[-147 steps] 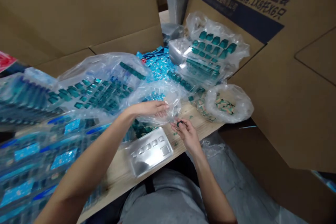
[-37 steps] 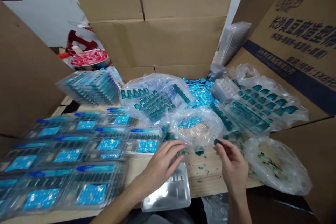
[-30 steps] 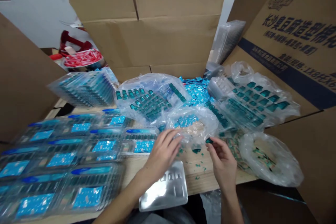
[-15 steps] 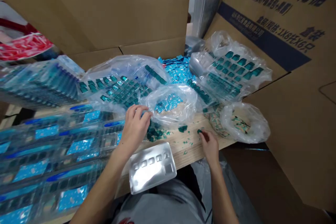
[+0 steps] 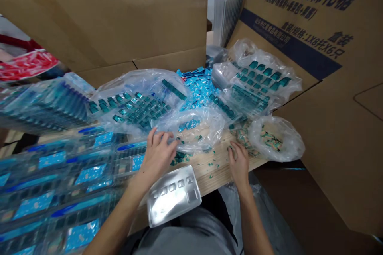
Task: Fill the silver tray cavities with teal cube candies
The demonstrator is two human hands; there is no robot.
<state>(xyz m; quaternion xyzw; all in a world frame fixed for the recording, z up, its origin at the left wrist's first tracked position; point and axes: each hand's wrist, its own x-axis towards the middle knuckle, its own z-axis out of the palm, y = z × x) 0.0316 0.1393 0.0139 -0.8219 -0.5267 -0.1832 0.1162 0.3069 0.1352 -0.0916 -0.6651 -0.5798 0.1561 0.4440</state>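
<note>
My left hand [image 5: 158, 153] rests with its fingers spread on a small heap of teal pieces [image 5: 178, 157], at the mouth of a clear plastic bag [image 5: 197, 127]. My right hand [image 5: 238, 162] lies on the wooden tabletop [image 5: 215, 171] with its fingers curled around a small teal piece [image 5: 229, 149]. Between my arms, at the table's near edge, sits a clear plastic tray [image 5: 173, 196] with a row of small pockets. Loose teal bits are scattered over the wood between my hands.
Filled clear packs with blue cards [image 5: 54, 175] cover the left of the table. Bags of teal parts [image 5: 134, 99] [image 5: 257, 81] and a smaller bag [image 5: 277, 139] lie behind and to the right. Cardboard boxes [image 5: 314, 67] wall in the table. A stack of empty trays [image 5: 226, 12] stands behind.
My left hand has slid slightly right onto the heap of teal pieces. My right hand has dropped from in front of the bag to the tabletop, still on the teal piece. The view has tilted down.
</note>
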